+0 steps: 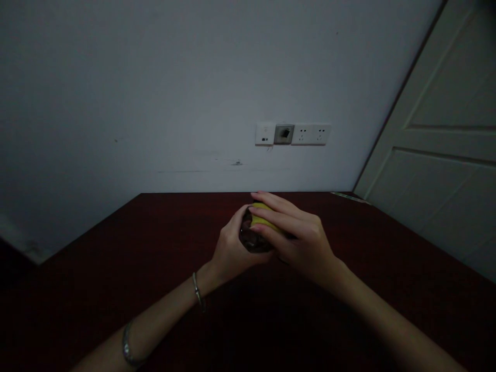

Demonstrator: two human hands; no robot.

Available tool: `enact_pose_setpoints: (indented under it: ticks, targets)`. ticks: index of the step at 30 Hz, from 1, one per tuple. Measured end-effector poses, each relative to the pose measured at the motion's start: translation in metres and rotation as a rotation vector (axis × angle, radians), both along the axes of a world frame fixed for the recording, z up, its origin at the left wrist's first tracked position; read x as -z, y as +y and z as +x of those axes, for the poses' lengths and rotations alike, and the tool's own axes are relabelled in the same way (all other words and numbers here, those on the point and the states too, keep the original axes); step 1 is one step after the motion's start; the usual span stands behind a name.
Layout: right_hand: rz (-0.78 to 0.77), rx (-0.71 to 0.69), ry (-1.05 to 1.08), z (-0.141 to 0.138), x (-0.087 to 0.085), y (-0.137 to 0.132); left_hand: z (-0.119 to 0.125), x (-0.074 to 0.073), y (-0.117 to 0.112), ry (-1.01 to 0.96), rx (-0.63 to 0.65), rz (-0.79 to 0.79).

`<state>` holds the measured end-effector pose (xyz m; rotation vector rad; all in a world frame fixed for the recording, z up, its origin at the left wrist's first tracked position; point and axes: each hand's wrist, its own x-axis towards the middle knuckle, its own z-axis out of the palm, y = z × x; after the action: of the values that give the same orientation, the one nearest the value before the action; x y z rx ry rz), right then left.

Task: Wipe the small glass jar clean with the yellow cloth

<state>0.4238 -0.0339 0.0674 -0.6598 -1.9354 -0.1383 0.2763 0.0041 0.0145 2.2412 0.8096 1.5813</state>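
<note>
My left hand (pixel 235 240) is wrapped round a dark, see-through round vessel (pixel 253 240) that looks like a glass cup. Over its top and right side my right hand (pixel 300 235) lies with bent fingers, pressing a yellow piece (pixel 260 217) against it. Whether the yellow piece is a cloth or a sponge cannot be made out in the dim light. Most of the vessel is hidden by both hands, which meet just above the table.
A dark red table (pixel 127 258) reaches back to a pale wall (pixel 174 93). Several sockets and switches (pixel 310 134) are set in the wall. A white panelled door (pixel 437 139) stands at the right, with a thin patterned strip (pixel 351 197) near the table's back right corner.
</note>
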Motion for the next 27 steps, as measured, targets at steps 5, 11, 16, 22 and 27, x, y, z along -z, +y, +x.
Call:
enact_pose_setpoints:
  ticks: [5,11,16,22,27]
  targets:
    - [-0.061,-0.031,0.079,0.002,0.000,0.003,-0.001,0.002,0.001,0.005,0.025,-0.003]
    - [0.008,-0.226,-0.032,0.010,-0.001,0.005,-0.002,0.001,0.000,-0.067,0.161,-0.141]
    - [0.042,-0.256,-0.028,0.011,0.000,0.007,0.001,0.004,0.002,-0.133,0.255,-0.206]
    - [-0.212,-0.123,0.275,0.007,0.002,0.009,-0.002,0.005,0.000,-0.144,0.288,-0.177]
    - [-0.200,-0.156,0.259,0.008,-0.002,0.002,-0.001,-0.002,-0.004,-0.203,0.307,-0.170]
